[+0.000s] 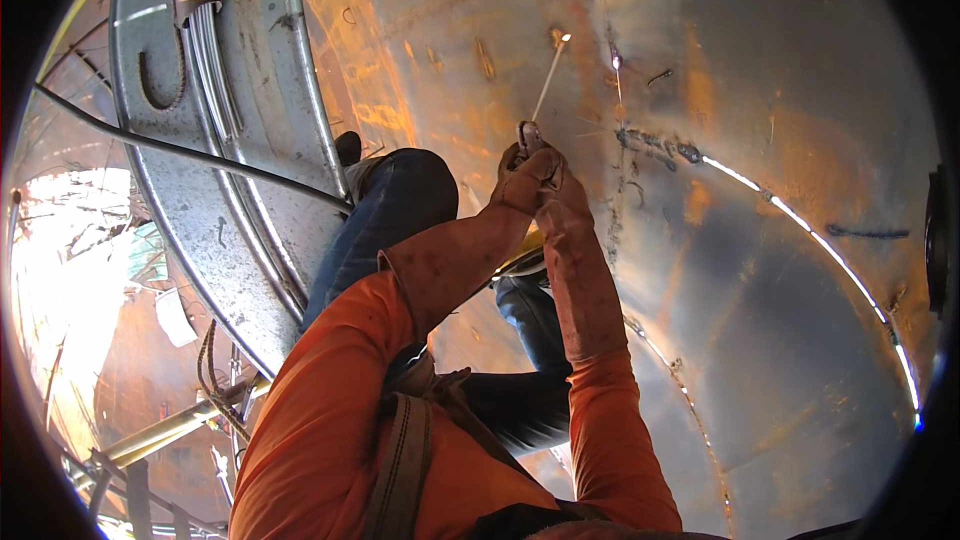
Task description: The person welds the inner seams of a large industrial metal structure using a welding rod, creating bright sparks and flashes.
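Note:
My left hand (524,178) and my right hand (566,202), both in reddish-brown leather welding gloves, are held close together. They are closed around a welding electrode holder (528,130), whose handle is mostly hidden by the gloves. From its jaw a thin welding rod (547,80) points up and slightly right, with a bright tip near the curved steel plate (790,40). To the right of the rod, a bright spot (616,62) shows on a vertical seam.
At left, a galvanized metal plank (265,240) holds a bundle of rods (212,80) and a hooked bar (160,90). A black cable (200,152) crosses the plank. My jeans-clad knee (405,200) rests beside it. A bright curved gap (830,250) runs through the steel at right.

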The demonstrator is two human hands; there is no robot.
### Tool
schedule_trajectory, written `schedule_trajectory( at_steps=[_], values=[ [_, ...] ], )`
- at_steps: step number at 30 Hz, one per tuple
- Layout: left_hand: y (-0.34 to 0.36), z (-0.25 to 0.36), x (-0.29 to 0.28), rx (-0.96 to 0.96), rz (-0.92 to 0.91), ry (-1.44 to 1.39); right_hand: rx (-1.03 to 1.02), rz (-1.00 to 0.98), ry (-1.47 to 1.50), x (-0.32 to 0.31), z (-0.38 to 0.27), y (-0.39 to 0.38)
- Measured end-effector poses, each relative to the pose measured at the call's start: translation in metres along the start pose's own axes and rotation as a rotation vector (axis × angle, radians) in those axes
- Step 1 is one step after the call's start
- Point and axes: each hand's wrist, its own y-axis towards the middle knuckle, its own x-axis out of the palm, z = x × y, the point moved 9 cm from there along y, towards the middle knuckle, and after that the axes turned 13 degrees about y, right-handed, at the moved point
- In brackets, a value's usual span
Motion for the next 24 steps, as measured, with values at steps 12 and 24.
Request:
schedule_trajectory(
  at_steps=[12, 24],
  values=[
    [-0.022, -0.041, 0.041, -0.187, -0.271, -0.136, 0.064, -0.110, 0.419, -0.041, -0.039, 0.005],
    [-0.023, -0.029, 0.064, -0.046, -0.471, 0.271, 0.049, -0.101, 0.293, -0.028, -0.067, -0.013]
  ],
)
